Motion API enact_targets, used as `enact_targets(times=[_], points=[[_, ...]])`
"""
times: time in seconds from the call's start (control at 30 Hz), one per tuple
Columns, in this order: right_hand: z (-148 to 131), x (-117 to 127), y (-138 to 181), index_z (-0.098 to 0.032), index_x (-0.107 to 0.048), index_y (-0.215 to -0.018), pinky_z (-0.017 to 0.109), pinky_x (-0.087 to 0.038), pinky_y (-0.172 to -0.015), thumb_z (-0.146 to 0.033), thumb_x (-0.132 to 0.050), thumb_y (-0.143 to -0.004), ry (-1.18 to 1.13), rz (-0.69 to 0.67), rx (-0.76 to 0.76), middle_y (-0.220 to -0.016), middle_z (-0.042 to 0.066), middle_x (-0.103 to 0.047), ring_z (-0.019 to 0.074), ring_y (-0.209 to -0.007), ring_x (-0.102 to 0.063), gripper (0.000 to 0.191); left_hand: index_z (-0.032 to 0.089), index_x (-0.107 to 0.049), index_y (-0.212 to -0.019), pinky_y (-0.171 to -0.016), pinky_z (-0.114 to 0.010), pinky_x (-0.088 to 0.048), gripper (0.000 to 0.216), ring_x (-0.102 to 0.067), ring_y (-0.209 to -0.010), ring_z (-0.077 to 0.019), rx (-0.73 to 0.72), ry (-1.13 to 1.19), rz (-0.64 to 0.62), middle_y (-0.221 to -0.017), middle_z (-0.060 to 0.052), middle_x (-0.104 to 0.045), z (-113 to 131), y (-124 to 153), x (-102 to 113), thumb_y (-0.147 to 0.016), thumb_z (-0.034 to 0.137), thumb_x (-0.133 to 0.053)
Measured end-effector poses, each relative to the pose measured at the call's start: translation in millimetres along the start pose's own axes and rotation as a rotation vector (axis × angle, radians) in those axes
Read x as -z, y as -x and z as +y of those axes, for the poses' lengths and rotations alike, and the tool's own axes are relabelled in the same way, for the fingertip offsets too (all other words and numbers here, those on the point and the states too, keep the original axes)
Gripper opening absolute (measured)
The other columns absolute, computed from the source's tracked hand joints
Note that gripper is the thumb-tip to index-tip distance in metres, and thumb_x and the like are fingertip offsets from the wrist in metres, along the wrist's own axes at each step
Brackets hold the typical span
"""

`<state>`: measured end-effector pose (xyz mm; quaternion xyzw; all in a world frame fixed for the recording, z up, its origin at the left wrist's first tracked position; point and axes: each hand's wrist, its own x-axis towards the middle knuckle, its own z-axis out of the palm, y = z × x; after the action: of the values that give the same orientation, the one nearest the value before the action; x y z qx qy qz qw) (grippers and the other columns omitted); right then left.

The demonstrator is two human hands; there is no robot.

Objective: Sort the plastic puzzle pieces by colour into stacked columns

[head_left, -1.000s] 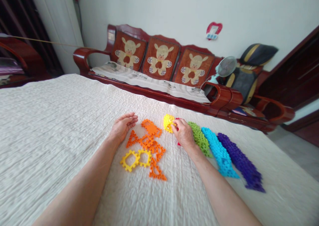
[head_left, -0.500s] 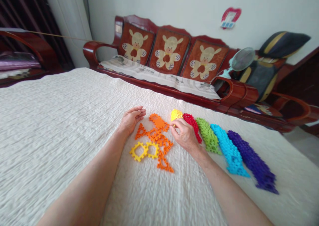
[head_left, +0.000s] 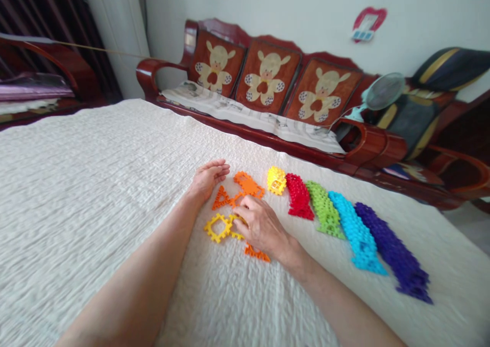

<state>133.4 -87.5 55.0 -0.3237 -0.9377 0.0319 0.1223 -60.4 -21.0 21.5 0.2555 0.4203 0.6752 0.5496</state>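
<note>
My left hand (head_left: 209, 179) rests on its edge on the white quilted cover (head_left: 95, 183), fingers stretched out and holding nothing. Right of it lie flat orange interlocking toy pieces: a triangle (head_left: 220, 198), a larger plate (head_left: 248, 184) and others partly hidden. My right hand (head_left: 262, 224) is over the group, thumb and fingers curled onto a yellow interlocking piece (head_left: 237, 233), which still lies on the cover. Beside that piece is a second yellow ring-shaped piece (head_left: 218, 227). An orange triangle (head_left: 257, 252) shows below my right hand.
A yellow stack (head_left: 276, 180) and rows of red (head_left: 299, 196), green (head_left: 324, 209), light blue (head_left: 358, 234) and purple pieces (head_left: 394, 255) lie to the right. Beyond the cover's far edge stands a wooden sofa (head_left: 245, 125) with bear cushions. A fan (head_left: 385, 92) stands at its right end.
My right hand has moved left and nearer to me, from the yellow stack to the loose yellow piece. My left hand stays beside the orange pieces. The view has shifted slightly.
</note>
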Motion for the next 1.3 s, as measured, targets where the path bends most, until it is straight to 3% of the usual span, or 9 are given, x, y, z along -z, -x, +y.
enact_targets(times=[0.3,0.53,0.67,0.97,1.1,1.3], points=[[-3,-1,-1,-0.018,-0.062,-0.083,0.030,-0.042,-0.075,-0.013,-0.056,-0.086,0.017,-0.035,-0.006,-0.089,0.004,-0.053,0.0165,-0.084,-0.051,0.009,0.013,-0.066,-0.087,-0.068,-0.024,-0.050,0.020,-0.066,-0.073,-0.0130,0.022,0.008,0.025,-0.084,-0.007,-0.071,4,3,-3,-0.068,0.011,-0.062],[11,11,4,-0.019,-0.060,-0.103,0.029,-0.046,-0.081,-0.012,-0.050,-0.089,-0.240,0.069,0.007,-0.098,0.004,-0.062,0.0153,-0.090,-0.059,0.019,0.013,-0.066,-0.088,-0.070,-0.025,-0.050,0.020,-0.067,-0.076,-0.0142,0.021,0.011,0.015,-0.086,-0.008,-0.071,3,3,-3,-0.068,0.014,-0.066],[27,20,5,-0.021,-0.061,-0.101,0.027,-0.047,-0.079,-0.016,-0.052,-0.090,-0.292,0.137,0.010,-0.094,0.003,-0.065,0.0149,-0.088,-0.061,0.015,0.013,-0.067,-0.088,-0.069,-0.024,-0.050,0.021,-0.067,-0.075,-0.0138,0.025,0.009,0.019,-0.086,-0.008,-0.072,2,2,-3,-0.068,0.012,-0.065],[105,20,12,-0.018,-0.064,-0.098,0.034,-0.048,-0.081,-0.018,-0.053,-0.086,0.039,0.500,-0.262,-0.095,0.008,-0.064,0.0213,-0.088,-0.060,0.016,0.012,-0.067,-0.089,-0.067,-0.022,-0.051,0.020,-0.068,-0.075,-0.0133,0.039,0.007,0.024,-0.086,-0.008,-0.072,3,2,-2,-0.069,0.011,-0.063],[121,9,14,-0.018,-0.066,-0.097,0.034,-0.047,-0.082,-0.016,-0.053,-0.085,0.115,0.495,-0.259,-0.095,0.009,-0.063,0.0220,-0.089,-0.059,0.018,0.013,-0.067,-0.088,-0.067,-0.022,-0.051,0.020,-0.068,-0.075,-0.0133,0.037,-0.001,0.028,-0.086,-0.008,-0.072,4,3,-3,-0.069,0.011,-0.063],[121,2,9,-0.019,-0.067,-0.097,0.033,-0.047,-0.081,-0.016,-0.055,-0.085,0.154,0.452,-0.238,-0.093,0.008,-0.062,0.0210,-0.087,-0.058,0.018,0.013,-0.067,-0.088,-0.068,-0.023,-0.051,0.020,-0.068,-0.076,-0.0137,0.029,-0.003,0.022,-0.087,-0.009,-0.072,3,3,-3,-0.068,0.012,-0.064]])
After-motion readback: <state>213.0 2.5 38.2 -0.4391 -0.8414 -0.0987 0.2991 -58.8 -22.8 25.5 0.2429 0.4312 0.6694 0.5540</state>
